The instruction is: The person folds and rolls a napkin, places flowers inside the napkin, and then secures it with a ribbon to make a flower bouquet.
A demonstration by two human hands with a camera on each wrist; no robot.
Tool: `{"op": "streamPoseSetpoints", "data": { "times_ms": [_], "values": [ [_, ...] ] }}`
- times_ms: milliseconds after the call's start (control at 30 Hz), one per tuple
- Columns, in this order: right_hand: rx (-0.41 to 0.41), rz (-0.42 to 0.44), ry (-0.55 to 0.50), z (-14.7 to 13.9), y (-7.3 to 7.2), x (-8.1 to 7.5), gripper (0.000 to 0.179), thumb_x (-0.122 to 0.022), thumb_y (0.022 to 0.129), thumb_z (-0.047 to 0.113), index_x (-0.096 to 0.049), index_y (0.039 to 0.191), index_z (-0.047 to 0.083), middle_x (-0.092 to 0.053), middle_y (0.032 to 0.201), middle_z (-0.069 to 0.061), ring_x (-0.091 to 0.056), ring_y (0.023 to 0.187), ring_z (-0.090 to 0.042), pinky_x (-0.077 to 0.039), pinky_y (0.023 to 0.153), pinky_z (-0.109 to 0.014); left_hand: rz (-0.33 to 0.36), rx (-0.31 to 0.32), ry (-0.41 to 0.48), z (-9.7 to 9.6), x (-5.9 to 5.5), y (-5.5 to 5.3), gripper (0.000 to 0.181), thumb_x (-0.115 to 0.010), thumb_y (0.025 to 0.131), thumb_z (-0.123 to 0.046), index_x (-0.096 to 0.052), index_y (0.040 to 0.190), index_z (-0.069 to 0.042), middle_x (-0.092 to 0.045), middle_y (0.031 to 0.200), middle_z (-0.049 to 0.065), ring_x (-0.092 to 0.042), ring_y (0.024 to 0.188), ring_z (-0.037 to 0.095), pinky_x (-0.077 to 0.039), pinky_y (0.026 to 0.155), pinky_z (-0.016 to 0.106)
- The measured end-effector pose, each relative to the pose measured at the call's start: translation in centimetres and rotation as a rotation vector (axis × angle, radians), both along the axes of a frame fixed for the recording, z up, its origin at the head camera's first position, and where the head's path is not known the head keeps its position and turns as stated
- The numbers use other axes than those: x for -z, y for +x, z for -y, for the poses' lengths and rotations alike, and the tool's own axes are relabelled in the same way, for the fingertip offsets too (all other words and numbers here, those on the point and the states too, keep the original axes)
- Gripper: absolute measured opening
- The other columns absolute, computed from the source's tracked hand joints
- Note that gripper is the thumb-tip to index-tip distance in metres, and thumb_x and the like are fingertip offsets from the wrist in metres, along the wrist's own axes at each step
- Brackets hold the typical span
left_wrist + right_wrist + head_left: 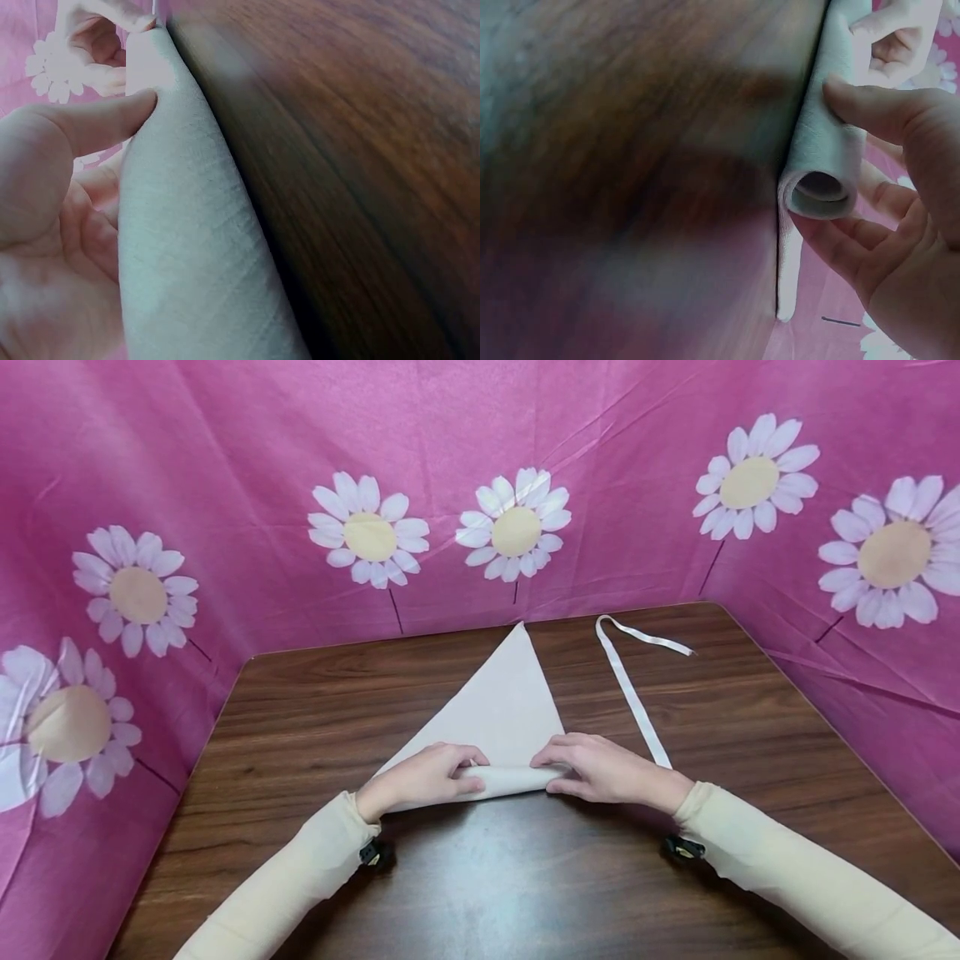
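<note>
in the middle of the table (300,718), we are gripping the near roll (510,781) of the cloth (498,710), left hand (423,774) and right hand (603,768) curled around it; uneven pressure could be skewing its hollow coil. farther right, we could be snagging the ribbon (631,693).

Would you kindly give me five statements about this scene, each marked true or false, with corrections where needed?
1. The left hand and right hand both hold the rolled edge of the pale cloth. True.
2. The white ribbon lies to the left of the cloth. False: it lies to the right.
3. The cloth's far corner comes to a point. True.
4. The rolled edge is packed solid. False: the right wrist view shows it hollow at one end.
5. The backdrop is plain. False: it is pink with large white flowers.
</note>
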State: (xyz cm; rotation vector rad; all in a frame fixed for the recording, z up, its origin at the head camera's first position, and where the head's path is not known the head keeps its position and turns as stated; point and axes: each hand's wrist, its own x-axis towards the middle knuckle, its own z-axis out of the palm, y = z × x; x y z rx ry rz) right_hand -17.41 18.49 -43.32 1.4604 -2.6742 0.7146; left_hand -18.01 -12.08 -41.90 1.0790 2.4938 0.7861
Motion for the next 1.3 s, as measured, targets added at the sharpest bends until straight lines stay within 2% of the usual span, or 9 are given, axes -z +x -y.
{"op": "streamPoseSetpoints", "data": {
  "times_ms": [133, 300, 500, 600, 733, 833, 967, 1067, 1300],
  "values": [
    [-0.009, 0.050, -0.035, 0.0, -0.5, -0.1, 0.019, -0.071, 0.097, 0.015, -0.072, 0.116, 0.015, -0.070, 0.109, 0.007, -0.064, 0.097, -0.008, -0.054, 0.084, -0.036, -0.003, -0.005, -0.001, 0.3, 0.1, -0.1, 0.017, -0.068, 0.097, -0.022, -0.070, 0.112, -0.015, -0.062, 0.083, -0.011, -0.054, 0.077, 0.006, -0.046, 0.078, 0.026],
    [0.011, 0.110, -0.025, 0.0, -1.0, -0.2, 0.018, -0.065, 0.100, 0.013, -0.072, 0.117, 0.015, -0.071, 0.110, 0.007, -0.065, 0.099, -0.006, -0.054, 0.086, -0.036, 0.007, -0.010, -0.001, 0.4, 0.2, -0.3, 0.017, -0.068, 0.097, -0.023, -0.070, 0.112, -0.014, -0.062, 0.083, -0.012, -0.055, 0.078, 0.006, -0.046, 0.079, 0.027],
    [-0.002, 0.248, -0.043, 0.0, -1.7, -0.3, 0.019, -0.062, 0.102, 0.012, -0.073, 0.117, 0.015, -0.071, 0.110, 0.009, -0.064, 0.098, -0.005, -0.053, 0.087, -0.033, 0.015, -0.023, -0.032, 0.6, -0.2, -0.5, 0.016, -0.067, 0.098, -0.025, -0.071, 0.110, -0.015, -0.063, 0.082, -0.012, -0.055, 0.080, 0.008, -0.047, 0.079, 0.027],
    [-0.010, 0.305, -0.043, 0.1, -2.2, -0.2, 0.019, -0.062, 0.102, 0.012, -0.073, 0.117, 0.015, -0.071, 0.108, 0.010, -0.063, 0.095, -0.005, -0.052, 0.086, -0.032, -0.022, -0.037, -0.046, 0.7, -0.4, -0.4, 0.019, -0.067, 0.098, -0.026, -0.071, 0.111, -0.013, -0.064, 0.085, -0.010, -0.056, 0.082, 0.009, -0.048, 0.082, 0.030],
    [-0.004, 0.360, -0.037, 0.3, -2.7, -0.1, 0.018, -0.062, 0.102, 0.012, -0.074, 0.114, 0.015, -0.071, 0.105, 0.010, -0.061, 0.091, -0.006, -0.050, 0.083, -0.030, -0.132, -0.055, -0.036, 0.6, -0.5, 0.0, 0.027, -0.070, 0.096, -0.026, -0.070, 0.115, -0.007, -0.066, 0.095, -0.001, -0.058, 0.087, 0.013, -0.050, 0.085, 0.032],
    [0.007, 0.419, -0.050, 0.4, -3.0, 0.1, 0.017, -0.063, 0.101, 0.011, -0.074, 0.113, 0.013, -0.072, 0.104, 0.008, -0.061, 0.090, -0.007, -0.050, 0.082, -0.028, -0.187, -0.030, 0.004, 0.3, -0.6, 0.3, 0.034, -0.077, 0.092, -0.027, -0.070, 0.116, -0.005, -0.067, 0.100, 0.003, -0.059, 0.089, 0.016, -0.049, 0.085, 0.032],
    [0.013, 0.538, -0.090, 0.6, -2.9, 0.5, 0.015, -0.066, 0.099, 0.010, -0.074, 0.112, 0.009, -0.072, 0.101, 0.004, -0.062, 0.091, -0.011, -0.050, 0.083, -0.028, -0.195, 0.019, 0.023, -0.2, -0.4, 0.5, 0.041, -0.086, 0.082, -0.030, -0.070, 0.113, -0.009, -0.068, 0.101, -0.001, -0.058, 0.090, 0.014, -0.048, 0.083, 0.030],
    [0.019, 0.605, -0.116, 0.7, -2.7, 0.8, 0.015, -0.067, 0.098, 0.009, -0.073, 0.111, 0.007, -0.071, 0.099, 0.003, -0.063, 0.092, -0.013, -0.050, 0.083, -0.028, -0.200, 0.018, -0.004, -0.3, -0.3, 0.6, 0.042, -0.090, 0.078, -0.029, -0.071, 0.111, -0.012, -0.067, 0.098, -0.004, -0.057, 0.088, 0.013, -0.047, 0.082, 0.031],
    [0.098, 0.729, -0.137, 1.1, -2.4, 0.7, 0.016, -0.069, 0.096, 0.007, -0.071, 0.111, 0.004, -0.070, 0.094, -0.002, -0.063, 0.089, -0.015, -0.050, 0.075, -0.025, -0.194, -0.005, -0.028, -0.4, -0.1, 0.8, 0.033, -0.086, 0.082, -0.026, -0.073, 0.111, -0.015, -0.065, 0.094, -0.006, -0.055, 0.083, 0.010, -0.047, 0.077, 0.030]
  ]
}}
